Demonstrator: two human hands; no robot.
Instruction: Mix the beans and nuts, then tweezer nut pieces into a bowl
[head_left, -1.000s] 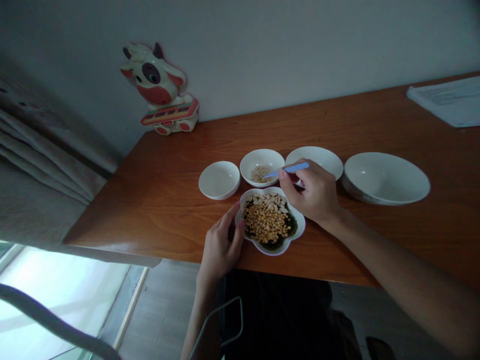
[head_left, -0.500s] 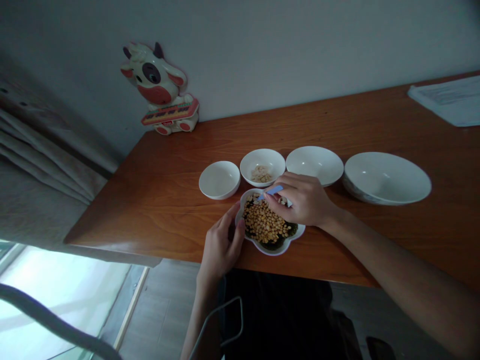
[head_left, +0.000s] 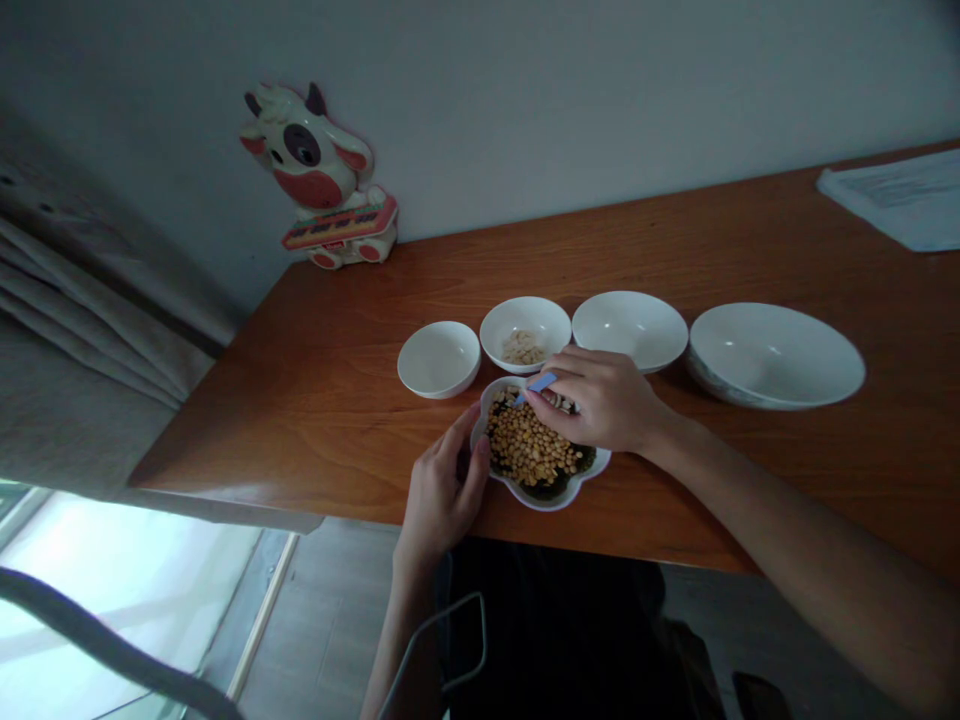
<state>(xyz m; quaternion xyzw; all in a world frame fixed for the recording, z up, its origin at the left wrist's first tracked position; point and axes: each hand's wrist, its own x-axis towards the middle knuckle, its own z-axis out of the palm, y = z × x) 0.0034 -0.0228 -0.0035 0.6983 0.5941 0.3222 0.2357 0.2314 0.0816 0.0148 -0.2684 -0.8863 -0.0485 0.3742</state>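
Note:
A white scallop-edged dish (head_left: 551,503) near the table's front edge holds yellow split beans or grains, darker small seeds and some pale seeds. My left hand (head_left: 444,490) grips the dish's left rim, its thumb on the near side and fingers on the far side. Over the dish's upper right, my right hand (head_left: 604,400) pinches small blue-purple tweezers (head_left: 541,382). Their tips point down among the grains at the dish's far left; the rest is hidden by the fingers. Just behind stands a white bowl (head_left: 525,310) with pale seeds (head_left: 523,348) at its bottom.
A small white bowl (head_left: 439,360) stands left of the seed bowl. To the right are a medium white bowl (head_left: 630,328) and a larger one (head_left: 776,355). A cow toy with a keyboard (head_left: 319,180) leans at the wall; papers (head_left: 900,195) lie far right.
My right hand and the tweezers have shifted slightly to the left over the dish. My left hand stays on the rim, and the bowls have not moved.

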